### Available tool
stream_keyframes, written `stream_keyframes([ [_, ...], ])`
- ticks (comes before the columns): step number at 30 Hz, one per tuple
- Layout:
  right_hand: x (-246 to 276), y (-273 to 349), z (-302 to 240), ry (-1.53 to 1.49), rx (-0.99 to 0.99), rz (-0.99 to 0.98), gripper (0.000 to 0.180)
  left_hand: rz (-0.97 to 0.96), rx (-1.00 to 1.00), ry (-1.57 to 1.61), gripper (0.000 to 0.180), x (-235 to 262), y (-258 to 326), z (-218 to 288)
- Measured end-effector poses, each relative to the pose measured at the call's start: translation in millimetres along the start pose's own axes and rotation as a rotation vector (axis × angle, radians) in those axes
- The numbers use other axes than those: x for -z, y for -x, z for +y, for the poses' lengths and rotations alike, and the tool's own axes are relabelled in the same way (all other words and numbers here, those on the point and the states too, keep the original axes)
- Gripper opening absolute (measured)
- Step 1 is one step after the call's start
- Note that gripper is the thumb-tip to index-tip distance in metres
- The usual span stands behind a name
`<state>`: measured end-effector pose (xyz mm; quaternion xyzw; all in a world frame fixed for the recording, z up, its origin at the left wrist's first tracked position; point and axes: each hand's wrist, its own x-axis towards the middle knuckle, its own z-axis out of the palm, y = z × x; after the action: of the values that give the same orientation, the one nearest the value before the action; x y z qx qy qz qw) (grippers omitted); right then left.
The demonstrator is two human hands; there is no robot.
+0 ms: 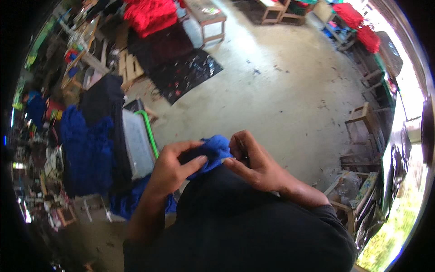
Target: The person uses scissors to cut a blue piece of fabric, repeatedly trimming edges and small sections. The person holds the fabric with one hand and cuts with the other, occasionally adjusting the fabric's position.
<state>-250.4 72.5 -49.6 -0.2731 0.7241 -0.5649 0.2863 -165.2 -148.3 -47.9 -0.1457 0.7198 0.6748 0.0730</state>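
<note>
Pinching the blue cloth, held at chest height above the dark garment, the left hand should be kept clamped on its fold while the right hand, closed around a thin dark tool, is guided carefully.

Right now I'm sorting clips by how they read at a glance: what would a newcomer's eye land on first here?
First the bright blue cloth at the centre, pinched between the left hand and the right hand just above the person's dark garment. Next, the heap of deep blue fabric at the left beside a grey bin with a green rim, and the red fabric pile at the top, across the bare concrete floor.
</note>
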Motion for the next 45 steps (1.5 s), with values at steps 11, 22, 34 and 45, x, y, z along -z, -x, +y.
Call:
stream_keyframes([
  [11,-13,-2,1,-0.46,-0.188,-0.337,0.031,-0.009,-0.079,0.008,0.024,0,13,10],
  [22,-13,-7,-3,-0.575,-0.209,-0.385,0.028,-0.012,-0.109,0.022,0.019,-3,18,20],
  [34,-7,-2,-2,-0.488,-0.215,-0.285,0.029,-0.001,-0.081,0.023,0.022,-7,18,17],
  [45,-14,-14,17,0.095,0.492,0.183,0.038,-0.015,-0.044,0.147,0.024,-10,25,10],
])
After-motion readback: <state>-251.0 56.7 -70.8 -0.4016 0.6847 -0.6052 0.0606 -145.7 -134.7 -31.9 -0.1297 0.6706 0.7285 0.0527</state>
